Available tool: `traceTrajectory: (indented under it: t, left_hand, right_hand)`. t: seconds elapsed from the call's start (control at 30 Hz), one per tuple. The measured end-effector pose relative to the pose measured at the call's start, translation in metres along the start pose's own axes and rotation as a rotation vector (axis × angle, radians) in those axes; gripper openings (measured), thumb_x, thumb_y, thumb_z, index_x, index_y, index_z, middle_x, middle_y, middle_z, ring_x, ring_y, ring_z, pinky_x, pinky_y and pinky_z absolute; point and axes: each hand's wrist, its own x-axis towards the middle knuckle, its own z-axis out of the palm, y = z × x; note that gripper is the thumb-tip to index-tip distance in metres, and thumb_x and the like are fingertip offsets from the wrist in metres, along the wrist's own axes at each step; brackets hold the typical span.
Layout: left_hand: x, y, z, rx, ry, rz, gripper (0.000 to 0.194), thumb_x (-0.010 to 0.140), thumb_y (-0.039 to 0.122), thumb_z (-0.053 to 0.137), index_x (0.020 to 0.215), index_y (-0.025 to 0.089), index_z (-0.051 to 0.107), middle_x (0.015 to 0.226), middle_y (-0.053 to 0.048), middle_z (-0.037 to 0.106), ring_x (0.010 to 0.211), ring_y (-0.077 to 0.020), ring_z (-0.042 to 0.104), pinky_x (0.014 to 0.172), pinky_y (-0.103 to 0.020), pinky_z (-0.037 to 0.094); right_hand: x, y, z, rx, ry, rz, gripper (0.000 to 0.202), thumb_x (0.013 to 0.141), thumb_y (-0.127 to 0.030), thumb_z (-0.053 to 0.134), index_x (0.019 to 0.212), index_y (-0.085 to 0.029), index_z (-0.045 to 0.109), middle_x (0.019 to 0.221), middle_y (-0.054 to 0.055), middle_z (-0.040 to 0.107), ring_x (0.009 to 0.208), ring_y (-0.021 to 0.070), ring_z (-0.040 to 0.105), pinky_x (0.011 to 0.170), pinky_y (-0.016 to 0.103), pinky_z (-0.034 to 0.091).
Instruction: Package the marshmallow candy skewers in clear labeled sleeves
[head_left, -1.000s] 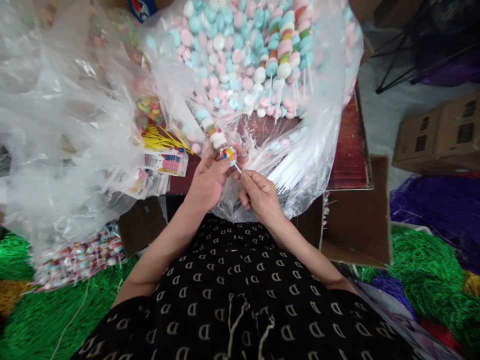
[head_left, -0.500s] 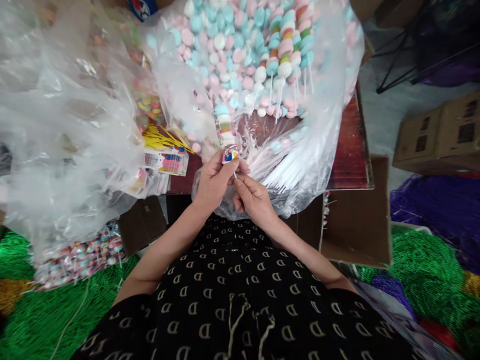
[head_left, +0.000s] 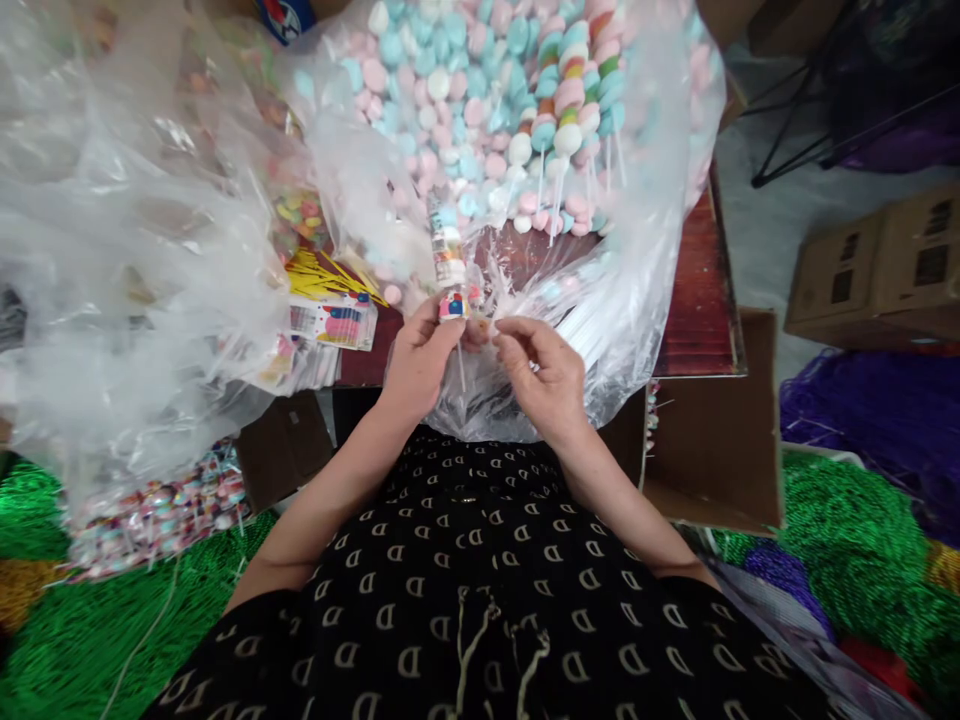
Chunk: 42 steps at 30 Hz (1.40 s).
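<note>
A marshmallow skewer (head_left: 448, 248) in a clear printed bag stands upright in front of me, with pink, blue, white and orange sweets inside. My left hand (head_left: 424, 355) pinches it at the bag's lower end, and its white stick hangs down below the fingers. My right hand (head_left: 544, 370) is just to the right, thumb and forefinger brought together beside the left fingertips; what is between them is too small to make out. Beyond the hands, bare marshmallow skewers (head_left: 568, 105) rest on a heap of pink, blue and white marshmallows (head_left: 450, 90).
White sticks (head_left: 592, 325) lie in clear plastic at the right. Yellow twist ties (head_left: 322, 275) and printed bags (head_left: 337, 322) sit at the left, beside a large plastic bag (head_left: 127, 260). An open cardboard box (head_left: 712, 430) stands below the red table (head_left: 701, 310). Finished-looking wrapped skewers (head_left: 165, 510) lie lower left.
My right hand has drawn away from the skewer's stick, up and to the right. The stick now shows below my left hand, which still holds the skewer.
</note>
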Motion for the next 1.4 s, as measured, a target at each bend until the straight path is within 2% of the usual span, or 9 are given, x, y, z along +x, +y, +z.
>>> traceTrajectory:
  t: [0.07,0.17,0.3,0.4,0.6,0.73,0.97,1.23,1.4]
  left_hand:
    - [0.000,-0.002,0.000,0.043,-0.020,-0.011,0.011,0.083,0.024,0.071,0.094,0.027,0.074,0.066,0.004,0.070,0.062,-0.0145,0.067,0.061,-0.026,0.055]
    - [-0.001,-0.007,0.000,0.051,-0.075,-0.052,0.012,0.084,0.025,0.073,0.096,0.027,0.074,0.062,0.006,0.067,0.051,-0.0115,0.060,0.051,-0.024,0.050]
    - [-0.004,-0.010,0.000,0.025,-0.119,-0.133,0.007,0.087,0.028,0.074,0.092,0.024,0.072,0.053,0.005,0.060,0.042,-0.0117,0.056,0.042,-0.023,0.043]
    - [-0.005,-0.009,0.000,0.033,-0.140,-0.193,0.008,0.089,0.029,0.069,0.094,0.023,0.071,0.050,0.005,0.056,0.040,-0.0120,0.054,0.039,-0.022,0.039]
    - [-0.004,-0.004,0.001,0.062,-0.125,-0.294,0.028,0.092,0.028,0.056,0.117,0.022,0.066,0.054,0.005,0.058,0.044,-0.0148,0.058,0.041,-0.024,0.042]
    - [-0.004,-0.003,0.003,0.099,-0.107,-0.287,0.028,0.092,0.027,0.055,0.119,0.021,0.064,0.051,0.007,0.053,0.041,-0.0136,0.055,0.039,-0.023,0.040]
    - [-0.004,-0.008,0.002,0.157,-0.111,-0.247,0.015,0.094,0.030,0.055,0.102,0.022,0.065,0.048,0.010,0.043,0.039,-0.0108,0.054,0.039,-0.021,0.040]
    - [-0.003,-0.007,0.005,0.197,-0.068,-0.240,0.031,0.093,0.027,0.056,0.120,0.021,0.066,0.046,0.012,0.042,0.037,-0.0113,0.052,0.036,-0.021,0.037]
    - [-0.003,-0.008,0.007,0.242,-0.060,-0.245,0.031,0.093,0.025,0.053,0.121,0.021,0.066,0.046,0.011,0.044,0.038,-0.0105,0.053,0.037,-0.020,0.038]
  right_hand:
    - [0.007,-0.002,-0.003,-0.077,0.055,-0.081,0.015,0.100,-0.034,0.059,0.104,-0.027,0.071,0.099,0.004,0.075,0.085,0.0182,0.067,0.078,0.035,0.057]
    - [0.014,0.001,-0.001,-0.134,0.001,-0.190,0.014,0.099,-0.027,0.059,0.103,-0.025,0.072,0.101,0.005,0.075,0.087,0.0176,0.068,0.076,0.033,0.057]
    - [0.016,0.008,0.006,-0.218,0.006,-0.260,0.018,0.100,-0.024,0.055,0.103,-0.022,0.073,0.102,0.007,0.077,0.090,0.0185,0.071,0.083,0.035,0.058]
    - [0.015,0.013,0.007,-0.273,0.021,-0.251,0.020,0.099,-0.024,0.054,0.100,-0.022,0.074,0.097,0.006,0.078,0.090,0.0186,0.072,0.086,0.035,0.058]
    - [0.016,0.020,0.010,-0.275,0.049,-0.211,0.020,0.097,-0.023,0.054,0.098,-0.022,0.075,0.092,0.004,0.079,0.084,0.0172,0.073,0.082,0.034,0.060]
    - [0.014,0.021,0.012,-0.254,0.066,-0.174,0.020,0.096,-0.023,0.055,0.099,-0.022,0.074,0.091,0.002,0.079,0.077,0.0155,0.073,0.075,0.031,0.060]
    - [0.012,0.024,0.014,-0.262,0.050,-0.124,0.019,0.096,-0.027,0.057,0.105,-0.022,0.072,0.089,0.002,0.078,0.076,0.0155,0.073,0.073,0.031,0.059]
    - [0.013,0.028,0.015,-0.321,0.047,-0.109,0.018,0.095,-0.026,0.055,0.099,-0.022,0.072,0.082,0.001,0.076,0.071,0.0155,0.071,0.069,0.029,0.056]
    - [0.012,0.026,0.016,-0.343,0.053,-0.104,0.020,0.096,-0.028,0.053,0.101,-0.022,0.071,0.084,0.002,0.077,0.072,0.0164,0.072,0.068,0.030,0.055]
